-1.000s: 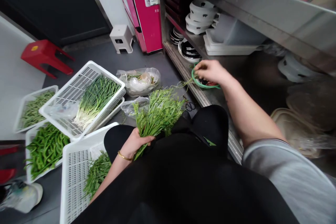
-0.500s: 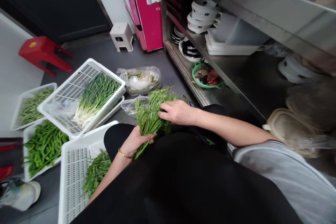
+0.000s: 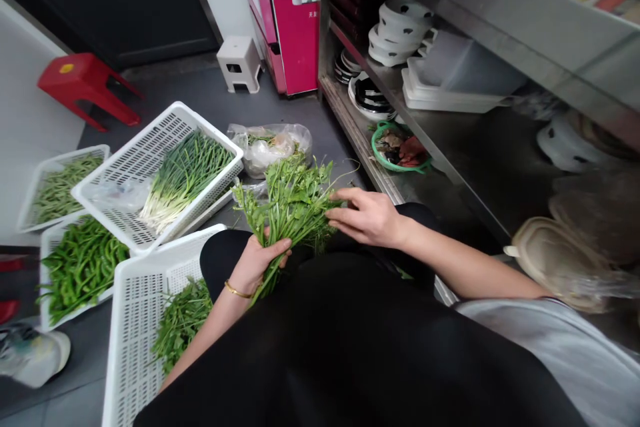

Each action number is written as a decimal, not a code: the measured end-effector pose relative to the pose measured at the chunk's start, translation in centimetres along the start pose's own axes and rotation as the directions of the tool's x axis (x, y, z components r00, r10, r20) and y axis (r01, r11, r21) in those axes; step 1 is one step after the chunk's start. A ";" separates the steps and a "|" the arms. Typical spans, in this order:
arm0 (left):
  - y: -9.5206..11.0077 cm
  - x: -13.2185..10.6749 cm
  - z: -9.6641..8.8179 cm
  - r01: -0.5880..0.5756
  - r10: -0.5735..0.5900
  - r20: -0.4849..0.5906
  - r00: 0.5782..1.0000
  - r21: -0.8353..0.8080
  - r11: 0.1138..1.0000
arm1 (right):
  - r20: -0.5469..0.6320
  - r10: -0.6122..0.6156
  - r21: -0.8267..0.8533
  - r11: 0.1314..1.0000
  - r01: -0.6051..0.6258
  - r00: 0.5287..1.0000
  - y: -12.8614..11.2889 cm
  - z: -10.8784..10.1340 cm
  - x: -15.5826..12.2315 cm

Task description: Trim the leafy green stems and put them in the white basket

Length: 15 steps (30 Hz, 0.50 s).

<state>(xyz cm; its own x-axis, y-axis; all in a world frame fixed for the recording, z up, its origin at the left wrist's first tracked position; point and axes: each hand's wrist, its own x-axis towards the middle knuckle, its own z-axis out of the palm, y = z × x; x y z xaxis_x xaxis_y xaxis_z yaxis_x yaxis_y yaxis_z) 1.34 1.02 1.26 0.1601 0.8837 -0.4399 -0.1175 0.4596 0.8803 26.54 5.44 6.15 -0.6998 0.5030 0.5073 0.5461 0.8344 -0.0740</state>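
My left hand (image 3: 263,261), with a gold bangle at the wrist, is wrapped round the stems of a bunch of leafy greens (image 3: 295,203). The bunch fans out above my lap, leaves pointing away from me; a few thin tendrils curl out on its right. At that right edge my right hand (image 3: 367,217) has its fingers bent, the fingertips closed at the outer leaves; the thumb is mostly hidden. A white basket (image 3: 127,320) stands by my left leg, with more leafy greens (image 3: 185,320) inside, partly covered by my forearm.
Beyond lie baskets of green onions (image 3: 187,170), green peppers (image 3: 83,263) and green beans (image 3: 67,187). A clear plastic bag (image 3: 257,153) sits on the floor ahead. Steel shelving (image 3: 450,153) with dishes and a green colander (image 3: 375,150) runs along the right. A person's shoe (image 3: 37,353) is at left.
My right hand has moved a little right, from over the bunch to its outer edge. The leaves are spread wider and lean more to the left. My left hand keeps its hold.
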 end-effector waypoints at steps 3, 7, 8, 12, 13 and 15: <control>0.1 0.0 0.2 -0.008 0.008 0.001 1.000 0.017 1.000 | 0.022 0.045 0.018 0.999 -0.046 0.999 0.0 -0.6 0.9; 0.1 0.0 0.7 -0.001 0.001 0.009 1.000 0.036 0.999 | 0.179 -0.058 -0.022 0.998 0.063 0.982 -0.5 0.6 2.5; 0.1 0.0 0.7 0.003 -0.003 0.006 1.000 0.040 0.999 | 0.230 -0.086 -0.031 0.995 0.096 0.969 -0.5 1.0 2.9; -0.1 -0.1 0.7 0.012 -0.012 0.003 1.000 0.021 1.000 | 0.370 -0.129 -0.026 0.989 0.149 0.920 -0.3 1.6 3.5; -0.2 -0.1 0.6 0.008 -0.008 0.008 1.000 0.018 1.000 | 0.389 -0.128 -0.017 0.989 0.146 0.912 -0.3 1.6 3.5; -0.3 -0.1 0.4 0.000 -0.001 0.018 1.000 0.024 1.000 | 0.419 -0.124 -0.002 0.991 0.137 0.900 -0.3 1.6 3.5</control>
<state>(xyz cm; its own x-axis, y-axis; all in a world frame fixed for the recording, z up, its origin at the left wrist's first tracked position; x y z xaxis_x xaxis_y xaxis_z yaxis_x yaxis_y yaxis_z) 1.76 0.78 1.07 0.1782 0.8815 -0.4372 -0.0935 0.4575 0.8843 23.15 7.31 6.55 -0.8900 0.4433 0.1062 0.4457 0.8952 -0.0022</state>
